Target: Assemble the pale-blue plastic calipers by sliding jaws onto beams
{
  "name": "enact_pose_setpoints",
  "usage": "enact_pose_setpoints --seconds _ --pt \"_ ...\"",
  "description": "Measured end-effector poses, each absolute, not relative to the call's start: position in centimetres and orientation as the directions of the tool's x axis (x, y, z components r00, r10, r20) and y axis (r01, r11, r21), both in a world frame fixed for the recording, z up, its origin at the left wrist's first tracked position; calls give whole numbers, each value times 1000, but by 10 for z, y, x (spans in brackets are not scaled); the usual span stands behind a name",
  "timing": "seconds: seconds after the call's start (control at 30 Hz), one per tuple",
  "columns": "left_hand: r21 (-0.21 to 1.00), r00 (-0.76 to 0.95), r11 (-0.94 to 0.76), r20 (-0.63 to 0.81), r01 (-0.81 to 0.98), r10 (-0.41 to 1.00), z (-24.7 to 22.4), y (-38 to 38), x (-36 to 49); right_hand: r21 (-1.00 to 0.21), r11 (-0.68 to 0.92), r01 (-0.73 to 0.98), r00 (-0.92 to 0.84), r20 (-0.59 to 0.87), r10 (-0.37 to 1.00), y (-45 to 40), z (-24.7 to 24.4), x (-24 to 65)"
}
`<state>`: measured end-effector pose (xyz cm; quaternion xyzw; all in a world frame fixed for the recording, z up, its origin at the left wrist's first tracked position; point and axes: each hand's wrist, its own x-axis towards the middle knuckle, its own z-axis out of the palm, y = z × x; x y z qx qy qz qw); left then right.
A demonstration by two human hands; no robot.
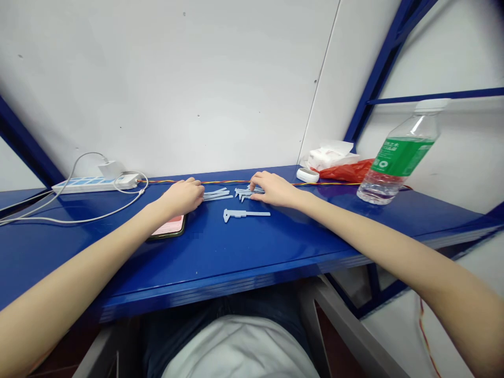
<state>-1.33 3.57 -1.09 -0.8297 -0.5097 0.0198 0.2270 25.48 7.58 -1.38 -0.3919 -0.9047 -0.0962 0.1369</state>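
Several light-blue plastic calipers lie on the blue table. One caliper [246,213] rests alone near the middle, its jaws to the left. Behind it, my right hand [271,189] has its thumb and fingers closed around a small group of calipers [242,193], whose jaws stick out to the left. My left hand [184,196] lies over the ends of another group of calipers [218,194]; their thin bars point right. The fingers of my left hand are curled and partly hidden, so their grip is unclear.
A phone [173,227] lies under my left wrist. A power strip [94,182] with white cables is at the left. At the right are a water bottle [401,157], a red bag [346,171], tissues [328,156] and a white device [307,175]. Twisted wires run along the back.
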Motion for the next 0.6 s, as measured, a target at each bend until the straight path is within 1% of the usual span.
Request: enact_pose_setpoints --seconds 0.13,0.3,0.47,0.6 --pt "-420 476 -354 231 835 849 -9 33 -14 56 663 747 -644 308 700 77 -14 256" --pt "-435 499 -372 225 820 837 -9 32 -14 49 652 757 -633 303 712 78 -13 256" --pt "-456 522 -380 239 805 819 -8 30 -13 -2 647 763 -620 285 732 77 -12 256" --pt "-487 545 -381 253 786 800 -7 28 -12 -29 668 743 -632 295 717 79 -14 257"
